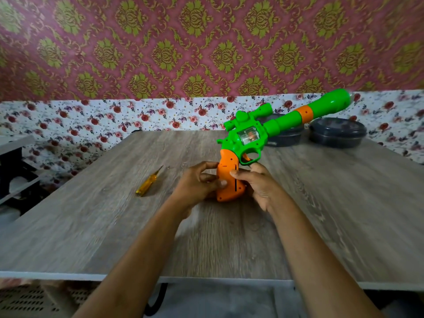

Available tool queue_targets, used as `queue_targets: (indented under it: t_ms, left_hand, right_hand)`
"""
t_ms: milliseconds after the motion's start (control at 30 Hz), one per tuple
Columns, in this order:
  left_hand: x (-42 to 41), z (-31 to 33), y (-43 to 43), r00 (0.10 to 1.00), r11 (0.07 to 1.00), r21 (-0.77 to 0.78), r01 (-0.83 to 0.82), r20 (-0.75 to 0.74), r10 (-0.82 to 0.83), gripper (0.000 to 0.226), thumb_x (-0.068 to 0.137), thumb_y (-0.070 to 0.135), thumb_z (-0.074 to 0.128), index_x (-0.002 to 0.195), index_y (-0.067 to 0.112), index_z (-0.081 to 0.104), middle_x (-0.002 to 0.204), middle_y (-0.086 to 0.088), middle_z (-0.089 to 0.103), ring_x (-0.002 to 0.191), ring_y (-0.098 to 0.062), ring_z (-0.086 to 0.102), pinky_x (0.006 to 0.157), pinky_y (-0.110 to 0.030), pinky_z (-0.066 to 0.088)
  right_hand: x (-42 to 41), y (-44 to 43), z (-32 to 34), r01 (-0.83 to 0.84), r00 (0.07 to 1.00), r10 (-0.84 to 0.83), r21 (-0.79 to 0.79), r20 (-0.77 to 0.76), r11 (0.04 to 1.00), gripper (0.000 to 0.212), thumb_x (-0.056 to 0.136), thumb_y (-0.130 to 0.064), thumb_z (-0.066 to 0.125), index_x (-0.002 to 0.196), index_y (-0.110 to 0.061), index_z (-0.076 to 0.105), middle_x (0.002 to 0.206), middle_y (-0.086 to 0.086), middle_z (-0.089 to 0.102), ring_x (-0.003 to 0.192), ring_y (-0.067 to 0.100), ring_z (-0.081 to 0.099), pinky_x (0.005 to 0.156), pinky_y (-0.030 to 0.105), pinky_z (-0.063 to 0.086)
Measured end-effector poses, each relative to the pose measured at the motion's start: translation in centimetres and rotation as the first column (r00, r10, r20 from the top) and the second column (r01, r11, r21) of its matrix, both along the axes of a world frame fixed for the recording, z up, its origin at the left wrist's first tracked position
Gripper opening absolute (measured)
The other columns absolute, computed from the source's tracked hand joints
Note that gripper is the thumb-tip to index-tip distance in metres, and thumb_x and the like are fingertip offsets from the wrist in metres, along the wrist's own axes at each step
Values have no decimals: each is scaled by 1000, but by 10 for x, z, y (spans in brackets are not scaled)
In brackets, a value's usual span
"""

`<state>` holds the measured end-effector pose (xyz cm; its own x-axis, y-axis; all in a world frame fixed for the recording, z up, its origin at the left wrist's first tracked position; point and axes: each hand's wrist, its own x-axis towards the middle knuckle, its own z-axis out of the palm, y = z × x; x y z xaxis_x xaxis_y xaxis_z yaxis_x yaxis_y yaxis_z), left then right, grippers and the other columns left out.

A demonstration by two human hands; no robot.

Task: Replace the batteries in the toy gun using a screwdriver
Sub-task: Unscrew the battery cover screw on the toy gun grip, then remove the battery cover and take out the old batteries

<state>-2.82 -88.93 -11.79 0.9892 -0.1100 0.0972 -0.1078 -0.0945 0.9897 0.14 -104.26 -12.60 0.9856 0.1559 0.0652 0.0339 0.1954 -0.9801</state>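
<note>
The toy gun (282,121) is tilting up just right of the frame's centre, barrel aiming upper right. The left hand (197,184) and right hand (259,187) are gripping its orange handle (226,171), fingers curled. The screwdriver (148,182) is lying left of them on the tabletop (91,226).

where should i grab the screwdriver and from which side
Take the screwdriver by its thick yellow handle, from above with the left hand, now on the gun, which is nearer. It lies flat on the table, thin tip pointing away.
</note>
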Motion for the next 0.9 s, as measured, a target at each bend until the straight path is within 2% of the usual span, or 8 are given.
queue_targets:
  t_ms: [100,200,367,433,533,767,900]
  left_hand:
    - [-2,1,-1,1000,999,-34,15,14,-14,35,83,-1,66,112,17,56,92,-3,67,83,-13,66,58,-19,56]
    - [-3,1,-1,1000,998,-57,8,0,-8,34,83,-2,66,112,13,56,93,-2,66,83,-13,65,57,-19,56]
    - [-1,-1,4,999,998,-59,-5,-39,2,30,82,1,67,106,16,58,102,-5,65,92,-19,64,69,-27,59]
    - [-1,-1,4,999,998,-65,0,-48,-3,31,83,1,67,108,15,57,104,-5,64,92,-19,64,70,-28,58]
    - [-1,0,3,998,998,-58,-1,-60,-2,33,83,0,66,112,13,56,103,-5,64,91,-17,64,70,-28,58]
    - [-2,2,1,994,997,-73,-24,-105,17,34,83,-2,65,113,10,53,115,-16,61,95,-23,62,61,-24,59]
    - [-2,2,1,993,996,-85,-37,-114,27,39,85,-2,63,119,13,52,116,-15,58,98,-25,61,65,-27,58]
  right_hand:
    - [0,-1,-3,80,996,-79,-43,28,996,47,75,-3,68,119,-5,54,112,13,65,105,27,59,95,41,45]
    - [0,-1,-5,108,994,-106,-51,33,993,46,72,-7,72,116,-8,57,111,11,66,107,26,59,99,42,44]
    - [2,-2,-4,40,999,-40,25,-21,999,16,82,-7,62,95,-17,63,99,3,66,110,28,57,105,47,39]
    - [1,-4,-3,33,999,-33,10,2,999,15,84,-5,60,92,-18,62,96,2,66,107,26,57,103,43,41]
    - [-2,-4,-2,32,998,-31,-2,51,1000,18,82,0,60,89,-17,61,88,1,65,90,19,60,88,33,46]
    - [4,-2,-8,138,990,-137,-26,29,990,40,72,-4,72,109,-8,60,93,5,67,95,24,62,96,41,46]
    - [8,-2,-9,100,995,-99,28,-20,995,11,78,-11,68,89,-14,66,85,1,70,95,24,61,101,48,44]
